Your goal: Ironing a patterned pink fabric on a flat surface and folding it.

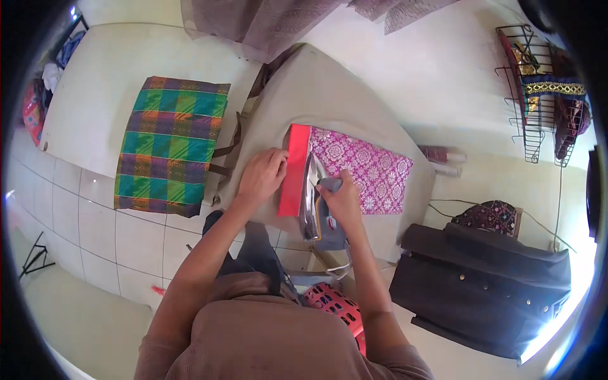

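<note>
A folded magenta cloth (380, 161) with a silvery floral pattern lies on a board with a beige cover (327, 90). Along its left side runs a plain red band (294, 171). My right hand (344, 197) grips the handle of a clothes iron (311, 209), which is grey with a shiny metal body. The iron rests along the seam where the red band meets the patterned part, its tip pointing away from me. At the outer edge of the red band, the bent fingers of my left hand (266, 173) touch the cloth.
A folded green and purple plaid cloth (173, 147) lies on a pale surface to the left. Dark fabric (479, 285) is draped at the right, below a black wire rack (527, 95) on the wall. A pink perforated basket (335, 304) stands beside me, near a white cord (342, 268).
</note>
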A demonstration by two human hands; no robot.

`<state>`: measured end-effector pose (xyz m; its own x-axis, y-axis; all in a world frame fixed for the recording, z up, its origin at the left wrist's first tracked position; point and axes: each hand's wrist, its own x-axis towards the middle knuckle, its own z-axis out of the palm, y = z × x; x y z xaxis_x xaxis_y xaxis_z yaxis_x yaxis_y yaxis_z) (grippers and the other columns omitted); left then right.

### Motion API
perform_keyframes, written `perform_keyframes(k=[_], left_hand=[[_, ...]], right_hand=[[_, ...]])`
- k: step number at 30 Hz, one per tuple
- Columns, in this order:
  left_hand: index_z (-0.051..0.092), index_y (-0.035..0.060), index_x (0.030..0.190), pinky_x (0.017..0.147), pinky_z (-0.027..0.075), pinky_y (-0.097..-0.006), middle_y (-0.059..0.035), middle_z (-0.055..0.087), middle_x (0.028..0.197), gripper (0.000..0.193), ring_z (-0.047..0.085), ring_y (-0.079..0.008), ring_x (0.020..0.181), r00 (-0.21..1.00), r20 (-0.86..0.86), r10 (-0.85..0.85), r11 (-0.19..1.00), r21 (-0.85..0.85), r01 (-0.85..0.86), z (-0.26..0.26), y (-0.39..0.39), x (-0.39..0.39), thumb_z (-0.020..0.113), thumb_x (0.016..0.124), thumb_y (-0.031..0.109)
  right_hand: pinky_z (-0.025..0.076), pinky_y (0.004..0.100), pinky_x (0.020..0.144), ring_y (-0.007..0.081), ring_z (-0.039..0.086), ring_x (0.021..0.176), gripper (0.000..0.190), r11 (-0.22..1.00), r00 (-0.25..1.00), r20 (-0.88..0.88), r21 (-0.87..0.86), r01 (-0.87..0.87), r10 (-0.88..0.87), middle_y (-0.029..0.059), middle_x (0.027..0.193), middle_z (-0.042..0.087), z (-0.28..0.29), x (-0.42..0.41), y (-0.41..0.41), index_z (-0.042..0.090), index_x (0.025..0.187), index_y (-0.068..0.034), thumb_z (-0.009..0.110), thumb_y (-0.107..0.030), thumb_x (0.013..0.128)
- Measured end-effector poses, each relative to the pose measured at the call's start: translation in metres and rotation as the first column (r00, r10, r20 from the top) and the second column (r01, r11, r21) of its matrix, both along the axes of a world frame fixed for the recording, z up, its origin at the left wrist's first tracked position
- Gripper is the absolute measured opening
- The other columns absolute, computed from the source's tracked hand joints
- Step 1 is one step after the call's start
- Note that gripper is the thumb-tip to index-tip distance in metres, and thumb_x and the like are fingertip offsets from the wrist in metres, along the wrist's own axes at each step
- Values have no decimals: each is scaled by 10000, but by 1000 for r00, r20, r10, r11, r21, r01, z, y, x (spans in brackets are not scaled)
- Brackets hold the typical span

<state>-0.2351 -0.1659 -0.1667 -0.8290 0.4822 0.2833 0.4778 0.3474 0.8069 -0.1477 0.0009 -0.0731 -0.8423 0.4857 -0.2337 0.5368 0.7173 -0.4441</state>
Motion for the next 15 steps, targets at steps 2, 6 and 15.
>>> perform_keyframes(k=[2,6,15], left_hand=[[503,55,973,703,459,-388,-89,603,822,278,599,-266,773,999,16,33,998,61,-34,-1,0,0,646,736,23],[471,56,974,703,459,-394,-98,603,791,311,603,-278,761,998,-33,49,999,17,-49,2,9,-2,652,724,21],[456,56,983,673,461,-413,-119,613,779,319,606,-312,716,993,65,101,994,23,-103,-2,1,0,648,730,21]], right_hand=[[486,424,728,360,634,820,432,995,994,21,-1,103,-103,225,828,624,5,-19,-7,520,944,29,773,-207,686],[502,415,673,340,644,773,487,983,992,-127,182,12,11,228,810,622,-10,-77,30,503,1020,92,748,-185,704],[490,427,659,362,636,752,402,999,1000,15,-29,13,-12,214,804,624,-4,-22,-39,497,977,14,733,-178,714]])
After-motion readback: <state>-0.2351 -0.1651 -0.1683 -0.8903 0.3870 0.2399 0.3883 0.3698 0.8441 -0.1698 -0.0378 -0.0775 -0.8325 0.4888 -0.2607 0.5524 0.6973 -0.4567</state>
